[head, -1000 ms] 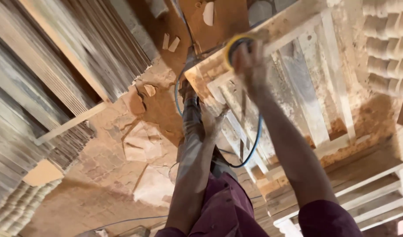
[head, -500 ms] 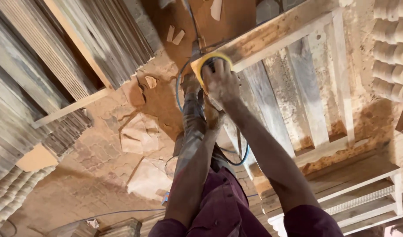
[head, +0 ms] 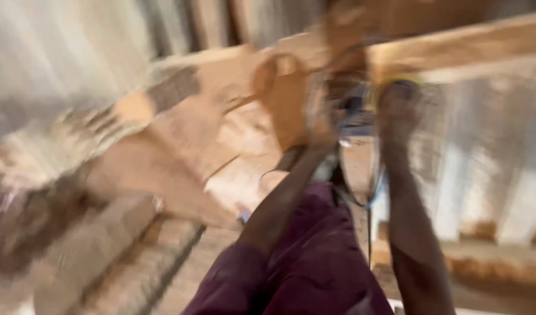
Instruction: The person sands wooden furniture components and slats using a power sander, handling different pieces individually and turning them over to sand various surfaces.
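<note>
I see a yellow-rimmed power tool (head: 390,87) sitting on the edge of a pale wooden frame (head: 478,44), near the top of the view and right of centre. My right hand (head: 399,111) lies over the tool's top, fingers curled down around it; the blur hides how tight the hold is. My left hand (head: 320,119) is just beside it, at the tool's dark body, and I cannot tell whether it is closed or what it grips. A blue cable (head: 370,198) loops down from the tool between my forearms. The frame's slats (head: 484,175) run down the right side with gaps between them. To the left the sawdust-covered floor (head: 180,163) lies open, edged by stacked timber (head: 64,76). No container is sharp enough for me to make out
</note>
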